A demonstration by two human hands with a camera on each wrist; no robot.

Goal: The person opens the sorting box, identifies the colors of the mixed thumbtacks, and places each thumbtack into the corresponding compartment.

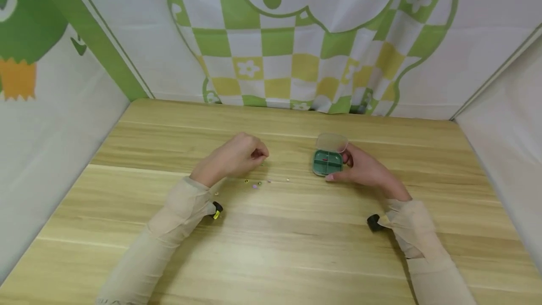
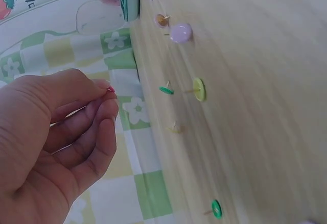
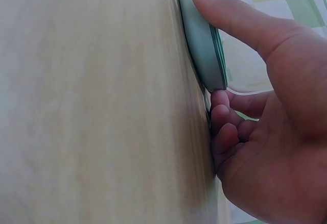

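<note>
My left hand [image 1: 237,154] is raised over the table, thumb and fingertips pinching a tiny red piece [image 2: 111,89], apparently a thumbtack; most of it is hidden. Below it several thumbtacks are scattered, among them a lilac one [image 2: 181,32], a yellow one [image 2: 199,89] and a green one [image 2: 216,208]. To the right, a small green compartment box [image 1: 319,173] stands with its clear lid [image 1: 332,141] swung up. Something red [image 1: 325,159] lies in a far compartment. My right hand [image 1: 366,168] grips the box's right side, thumb at the near edge and fingers behind.
The wooden table [image 1: 271,248] runs back to a checked green and yellow curtain [image 1: 277,41]. White fabric walls [image 1: 508,121] stand at both sides. Black wrist-worn pieces [image 1: 374,223] hang at the inner side of both wrists.
</note>
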